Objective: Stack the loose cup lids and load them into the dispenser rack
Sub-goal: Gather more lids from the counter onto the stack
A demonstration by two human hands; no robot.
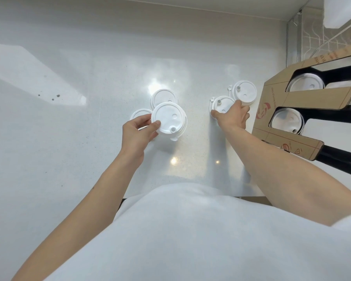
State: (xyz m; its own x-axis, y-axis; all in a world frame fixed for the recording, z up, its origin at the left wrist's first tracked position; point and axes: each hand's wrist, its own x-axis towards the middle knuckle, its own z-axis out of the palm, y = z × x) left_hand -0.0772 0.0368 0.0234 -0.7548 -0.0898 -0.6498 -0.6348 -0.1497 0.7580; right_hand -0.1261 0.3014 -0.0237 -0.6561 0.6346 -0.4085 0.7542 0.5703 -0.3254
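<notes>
My left hand (139, 131) grips a small stack of white cup lids (168, 120) by its left edge, lifted just above the counter. Behind the stack, one loose lid (163, 97) lies flat, and another lid (139, 114) peeks out beside my fingers. My right hand (234, 116) is closed around a white lid with a plug (221, 104) on the counter. A further lid (244, 92) rests just beyond it. The cardboard dispenser rack (292, 102) stands at the right, with lids showing in its upper slot (305, 83) and lower slot (288, 120).
The white counter (89, 138) spreads to the left, with a few dark specks (53, 97) on it. Black bars (332, 118) of the rack reach toward the right edge. A wire frame and tiled wall (312, 37) sit at the top right. My white shirt fills the bottom.
</notes>
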